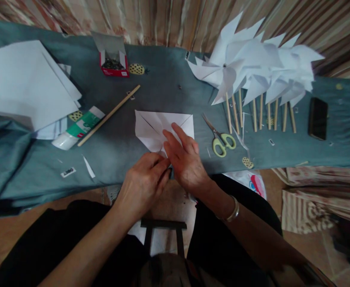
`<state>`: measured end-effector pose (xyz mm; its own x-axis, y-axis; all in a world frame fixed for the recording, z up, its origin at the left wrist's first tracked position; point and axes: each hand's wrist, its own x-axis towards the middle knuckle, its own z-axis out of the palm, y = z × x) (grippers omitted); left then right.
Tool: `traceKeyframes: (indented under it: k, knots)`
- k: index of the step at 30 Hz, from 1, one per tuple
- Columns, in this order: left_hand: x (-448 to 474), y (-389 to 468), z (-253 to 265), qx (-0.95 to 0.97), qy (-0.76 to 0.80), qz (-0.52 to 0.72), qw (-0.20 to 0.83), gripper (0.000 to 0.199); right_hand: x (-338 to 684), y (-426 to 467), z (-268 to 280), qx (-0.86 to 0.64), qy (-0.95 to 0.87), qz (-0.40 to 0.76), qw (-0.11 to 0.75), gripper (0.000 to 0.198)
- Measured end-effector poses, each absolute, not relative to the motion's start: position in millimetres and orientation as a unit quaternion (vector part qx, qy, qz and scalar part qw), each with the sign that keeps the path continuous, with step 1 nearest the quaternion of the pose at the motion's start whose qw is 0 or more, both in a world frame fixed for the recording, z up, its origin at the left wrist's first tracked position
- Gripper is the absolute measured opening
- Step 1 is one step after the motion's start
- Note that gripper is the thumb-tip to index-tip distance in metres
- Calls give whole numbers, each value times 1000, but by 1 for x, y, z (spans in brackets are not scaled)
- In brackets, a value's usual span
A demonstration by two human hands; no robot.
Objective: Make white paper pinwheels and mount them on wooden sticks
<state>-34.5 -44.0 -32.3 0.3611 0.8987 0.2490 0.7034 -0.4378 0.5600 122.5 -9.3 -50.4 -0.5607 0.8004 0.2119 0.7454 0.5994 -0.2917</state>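
Note:
A square white sheet of paper (pixel 151 121) with cuts running in from its corners lies near the front edge of the table. My left hand (pixel 145 179) is closed, its thumb and fingers pinching the paper's near corner. Over the paper's right half, my right hand (pixel 186 159) rests with fingers stretched out and apart, its thumb side close to the left fingertips. The pinched corner is mostly hidden by both hands. Just right of the paper lie scissors (pixel 222 142) with green handles, their blades pointing up and left.
Several white paper pinwheels (pixel 234 59) on wooden sticks lie at the back right, beside a phone (pixel 317 118). To the left are a glue stick (pixel 80 127), a wooden stick (pixel 110 113), an open red box (pixel 114 71) of small dark metal pieces and stacked paper (pixel 28 83).

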Motion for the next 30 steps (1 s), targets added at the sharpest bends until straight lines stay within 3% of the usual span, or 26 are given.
traceKeyframes:
  k: [7,13,19,30]
  knots:
    - [-33,-46,-37,810,493,280,149,16,133,-11,-47,-429,-875,82,209,36]
    - [-33,-47,-37,817,487,285,123,18,152,21,-34,-489,-828,92,256,49]
    - [-42,-43,-27,825,477,279,119,19,154,55,-38,-501,-836,91,203,45]
    - [-83,-16,-25,781,548,298,21,28,161,24,-27,-529,-809,105,234,36]
